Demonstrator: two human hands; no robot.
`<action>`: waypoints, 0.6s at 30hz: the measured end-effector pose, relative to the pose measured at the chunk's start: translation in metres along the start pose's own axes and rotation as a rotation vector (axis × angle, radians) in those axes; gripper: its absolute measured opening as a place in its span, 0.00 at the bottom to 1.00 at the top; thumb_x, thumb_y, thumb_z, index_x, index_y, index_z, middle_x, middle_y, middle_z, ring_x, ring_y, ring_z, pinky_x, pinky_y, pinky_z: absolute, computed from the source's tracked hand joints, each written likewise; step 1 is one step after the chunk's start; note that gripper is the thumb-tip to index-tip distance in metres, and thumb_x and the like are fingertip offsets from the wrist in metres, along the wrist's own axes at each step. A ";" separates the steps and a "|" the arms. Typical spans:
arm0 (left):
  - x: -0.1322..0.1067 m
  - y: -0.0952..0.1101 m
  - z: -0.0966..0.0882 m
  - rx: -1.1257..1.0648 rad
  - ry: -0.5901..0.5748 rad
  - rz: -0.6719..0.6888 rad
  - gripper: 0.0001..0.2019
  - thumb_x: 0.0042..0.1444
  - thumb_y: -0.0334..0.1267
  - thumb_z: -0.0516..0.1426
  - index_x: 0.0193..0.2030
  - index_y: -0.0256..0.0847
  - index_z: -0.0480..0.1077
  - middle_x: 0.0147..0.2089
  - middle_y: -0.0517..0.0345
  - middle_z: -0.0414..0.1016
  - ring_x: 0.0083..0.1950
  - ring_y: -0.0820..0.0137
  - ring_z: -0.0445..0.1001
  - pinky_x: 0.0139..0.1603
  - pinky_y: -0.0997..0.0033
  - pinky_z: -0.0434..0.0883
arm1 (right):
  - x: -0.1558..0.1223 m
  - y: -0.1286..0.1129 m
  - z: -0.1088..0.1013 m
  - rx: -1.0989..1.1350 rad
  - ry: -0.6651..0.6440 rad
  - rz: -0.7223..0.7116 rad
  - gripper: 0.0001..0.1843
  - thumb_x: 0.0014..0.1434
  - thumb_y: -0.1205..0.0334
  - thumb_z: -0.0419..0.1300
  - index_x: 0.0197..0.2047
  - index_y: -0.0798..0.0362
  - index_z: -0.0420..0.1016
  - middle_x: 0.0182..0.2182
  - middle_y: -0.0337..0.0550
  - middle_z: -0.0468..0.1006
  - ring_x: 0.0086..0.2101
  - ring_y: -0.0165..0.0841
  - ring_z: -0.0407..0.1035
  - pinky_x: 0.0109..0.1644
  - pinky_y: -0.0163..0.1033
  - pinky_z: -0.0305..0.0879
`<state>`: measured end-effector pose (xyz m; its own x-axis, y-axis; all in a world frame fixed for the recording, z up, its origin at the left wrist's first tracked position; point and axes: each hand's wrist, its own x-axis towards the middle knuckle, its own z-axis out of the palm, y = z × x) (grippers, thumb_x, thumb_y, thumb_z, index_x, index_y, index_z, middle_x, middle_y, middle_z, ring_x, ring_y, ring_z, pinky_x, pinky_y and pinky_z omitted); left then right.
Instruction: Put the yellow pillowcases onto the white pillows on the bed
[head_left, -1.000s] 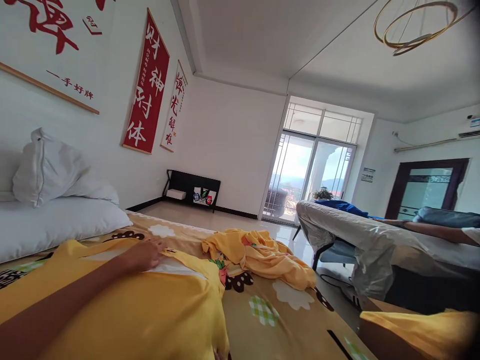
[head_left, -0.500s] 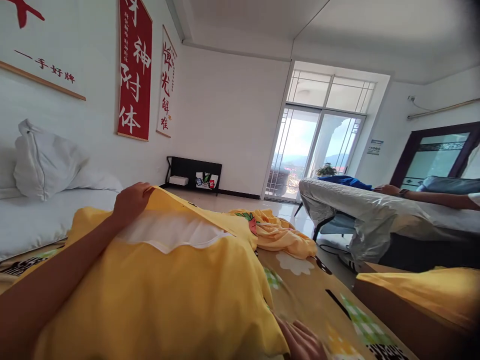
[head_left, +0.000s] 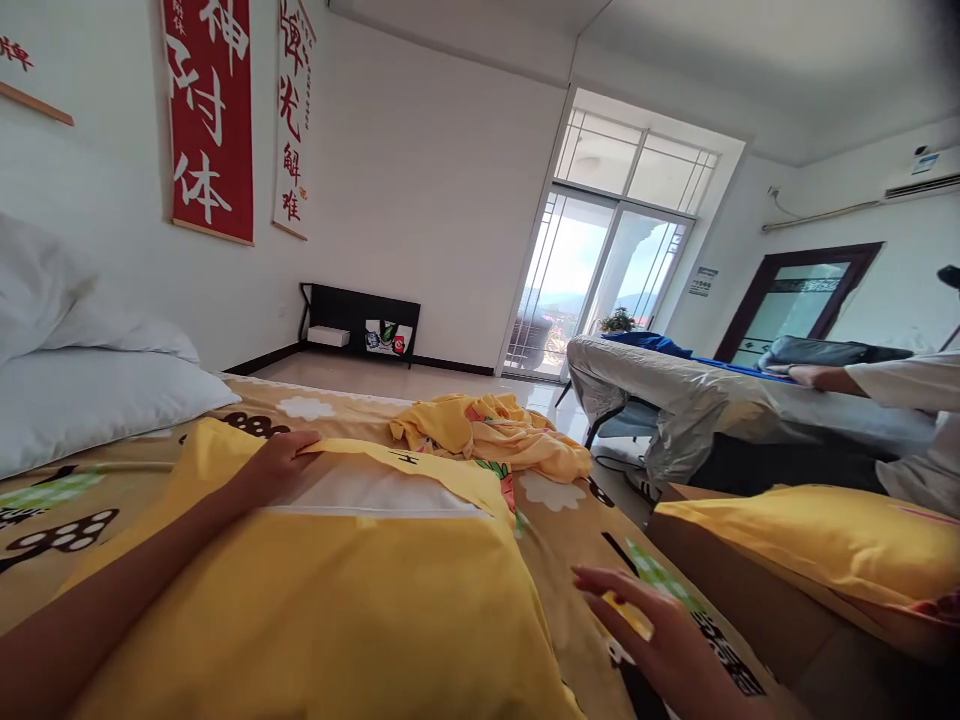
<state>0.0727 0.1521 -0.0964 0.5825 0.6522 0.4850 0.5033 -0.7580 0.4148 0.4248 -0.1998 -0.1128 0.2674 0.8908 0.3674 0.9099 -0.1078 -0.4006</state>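
Observation:
A pillow in a yellow pillowcase (head_left: 337, 600) lies on the patterned bedspread (head_left: 585, 560) in front of me. Its far end gapes and shows the white pillow (head_left: 375, 492) inside. My left hand (head_left: 281, 462) grips the upper left edge of that opening, fingers closed on the yellow cloth. My right hand (head_left: 649, 630) hovers low at the right of the pillow with its fingers spread, and something small and yellow shows against its fingers. A crumpled yellow pillowcase (head_left: 495, 432) lies further up the bed.
White pillows (head_left: 90, 390) are stacked at the left by the wall. A cardboard box (head_left: 750, 590) with another yellow pillow (head_left: 817, 540) stands at the right. Beyond it another person's arm (head_left: 847, 378) rests on a grey-covered table (head_left: 697, 405).
My left hand lowered the lifted edge of the pillowcase back towards the bed. My right hand came out from under the pillow's near corner and rose at the right with fingers spread.

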 end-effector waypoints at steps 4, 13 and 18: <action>-0.015 0.022 -0.015 -0.031 0.009 -0.008 0.17 0.56 0.50 0.47 0.29 0.40 0.66 0.30 0.59 0.72 0.34 0.68 0.69 0.35 0.73 0.63 | 0.088 -0.067 0.025 -0.101 -0.015 -0.104 0.29 0.60 0.50 0.55 0.62 0.49 0.65 0.57 0.48 0.71 0.56 0.43 0.65 0.59 0.49 0.62; -0.028 0.067 -0.018 0.525 -0.034 0.147 0.10 0.56 0.30 0.46 0.32 0.40 0.68 0.35 0.52 0.71 0.38 0.63 0.70 0.40 0.66 0.65 | 0.160 -0.063 0.150 -0.171 -0.213 -0.012 0.31 0.56 0.76 0.47 0.64 0.55 0.61 0.51 0.53 0.75 0.48 0.37 0.71 0.49 0.38 0.63; -0.008 0.157 0.055 0.514 -0.257 0.600 0.10 0.60 0.30 0.46 0.36 0.39 0.68 0.37 0.51 0.72 0.37 0.65 0.71 0.38 0.66 0.68 | 0.159 -0.030 0.139 -0.154 -0.194 -0.007 0.29 0.57 0.75 0.47 0.60 0.50 0.66 0.48 0.48 0.77 0.49 0.34 0.70 0.49 0.34 0.61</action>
<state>0.1822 0.0280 -0.0777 0.9411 0.1648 0.2951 0.2533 -0.9221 -0.2926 0.3955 0.0062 -0.1586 0.2084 0.9582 0.1961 0.9531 -0.1539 -0.2605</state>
